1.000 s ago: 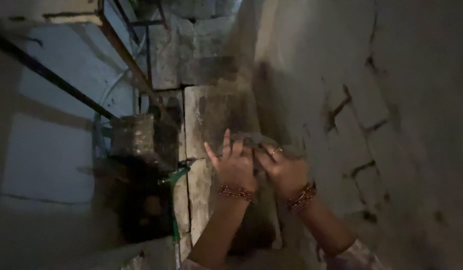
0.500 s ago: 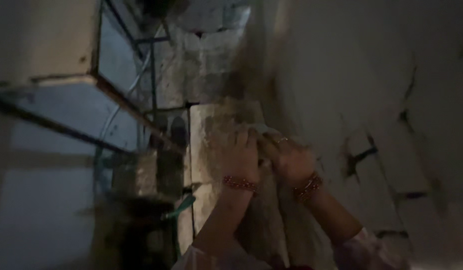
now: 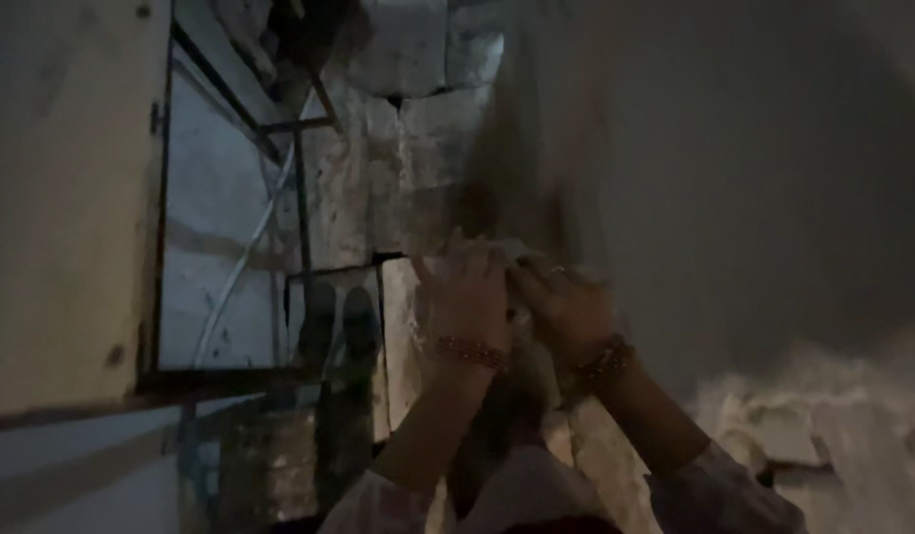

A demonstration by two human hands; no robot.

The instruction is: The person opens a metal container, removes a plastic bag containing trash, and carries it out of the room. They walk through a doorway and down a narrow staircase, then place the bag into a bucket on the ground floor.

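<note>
The plastered wall (image 3: 734, 178) to the right of the 2 raised hands fills most of the view, grey and dim, with a rough broken patch lower down beside the right forearm. To the left of the hands stands a pale panel (image 3: 62, 198), and between it and the hands sits a dark metal frame (image 3: 166, 227) with a light pipe or cable (image 3: 245, 262) slanting across the opening. Directly behind and above the fingers rise large stone blocks (image 3: 408, 168), stacked with dark joints between them. At the fingertips lies a pale, flat lump of material (image 3: 497, 252), pressed against the stone where the blocks meet the plastered wall; the blur and poor light keep its exact kind from being told. The left hand (image 3: 467, 297) lies over this lump with fingers close together and curled slightly onto it, palm toward the stone. The right hand (image 3: 566, 311) is just beside it, touching it at the fingers, its own fingers bent onto the same lump; a ring (image 3: 557, 268) shows on 1 finger. Beaded red bangles (image 3: 470, 350) circle the left wrist, and a similar set (image 3: 604, 358) circles the right wrist. Light sleeves (image 3: 734, 489) cover both arms below.
</note>
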